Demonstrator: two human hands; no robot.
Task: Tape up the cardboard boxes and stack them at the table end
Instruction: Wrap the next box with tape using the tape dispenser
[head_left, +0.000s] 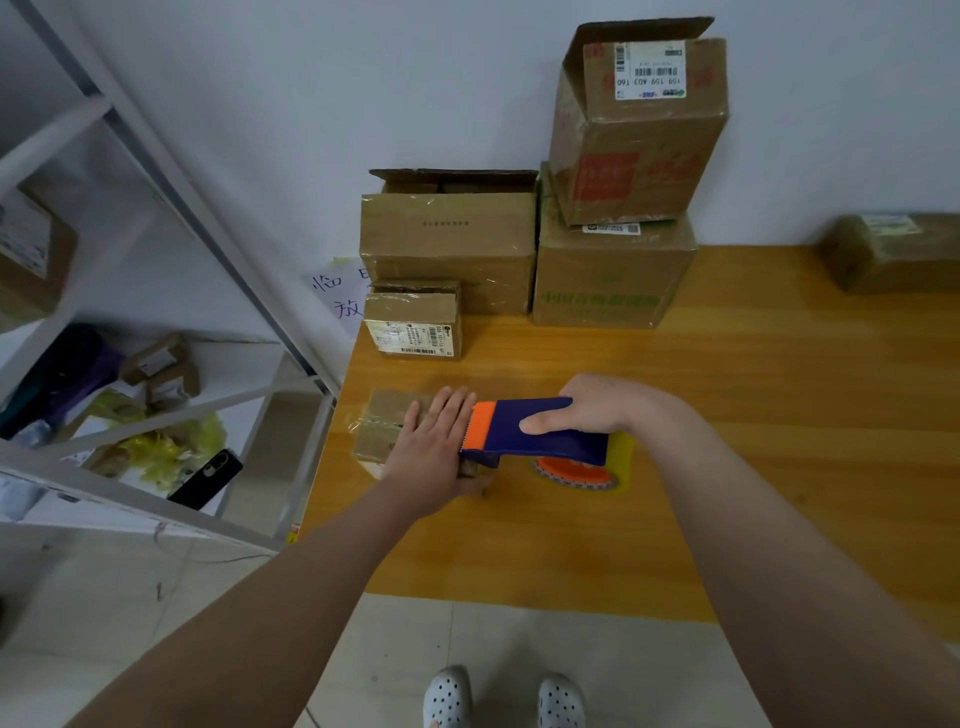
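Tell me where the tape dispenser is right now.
Head view, centre: the tape dispenser is gripped by the right hand over the wooden table, its orange end beside the left hand, which presses flat on a small cardboard box.

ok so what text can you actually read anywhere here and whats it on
"159 159 A03 160": upside down on the white label of the top box.
"临" and "放": handwritten on the paper sign; the rest is hidden by boxes.
Green print on the big box and the sticker on the small box: too blurred to read.
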